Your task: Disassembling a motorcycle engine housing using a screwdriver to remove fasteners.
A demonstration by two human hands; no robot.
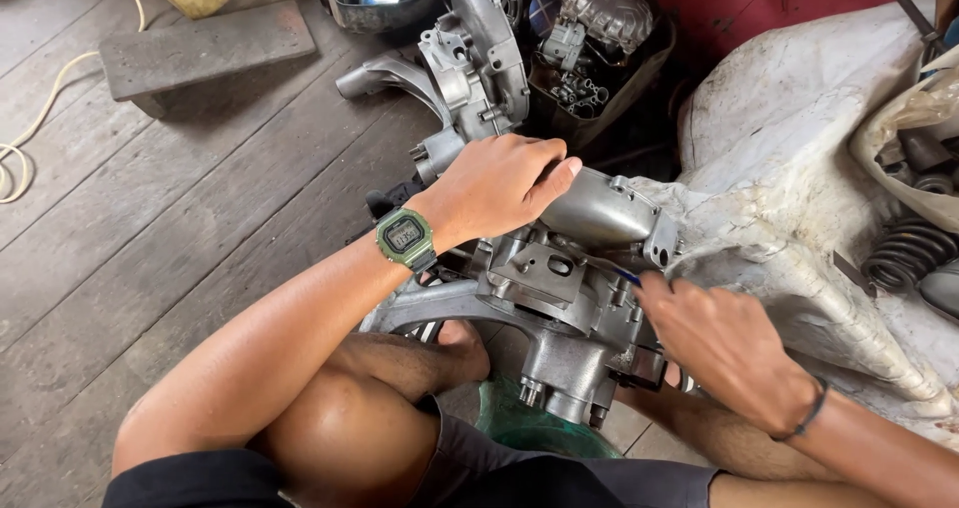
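Observation:
A grey metal engine casing lies on the floor in front of my crossed legs. My left hand, with a green digital watch on its wrist, is clamped over the casing's upper rounded part. My right hand, a dark band on its wrist, grips a thin tool with a blue handle. The tool's metal tip points left onto the top of the casing. Its handle is mostly hidden by my fingers.
A second grey engine casing stands behind the first. Dark tubs of engine parts sit at the back. A dirty white sack and a bag with coil springs fill the right. A wooden block and a pale cord lie on the plank floor at left.

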